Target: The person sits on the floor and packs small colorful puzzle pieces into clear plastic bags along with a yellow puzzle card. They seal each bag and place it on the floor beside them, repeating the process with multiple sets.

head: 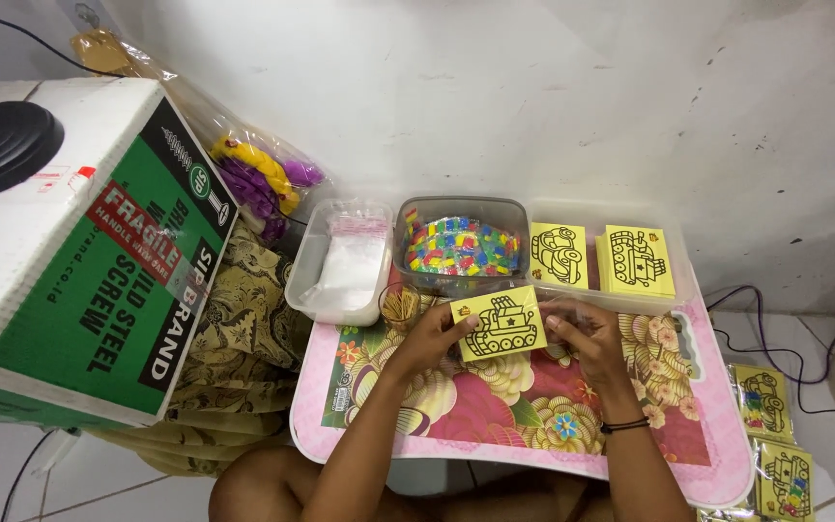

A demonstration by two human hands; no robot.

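Soft, even light fills the room, bright on the white wall [495,87]. The hands throw only faint shadows onto the flowered tray table [533,406]. Focus is sharp mid-frame; the cardboard box [79,251] bows outward near the left edge.

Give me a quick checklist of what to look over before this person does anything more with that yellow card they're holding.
1. Card held by both hands: ok. The left hand grips the left edge of the yellow tank-drawing card; the right hand is at its right edge.
2. Card face visible: ok, the black outline drawing faces up.
3. Card stacks in reach: ok. Two yellow card stacks sit in the clear tray behind the hands.
4. Coloured bits contained: ok, they fill the clear tub.
5. Small plastic bags in reach: ok, in the clear tray on the left.
6. Bare working room on the floral table: ok, below the hands.
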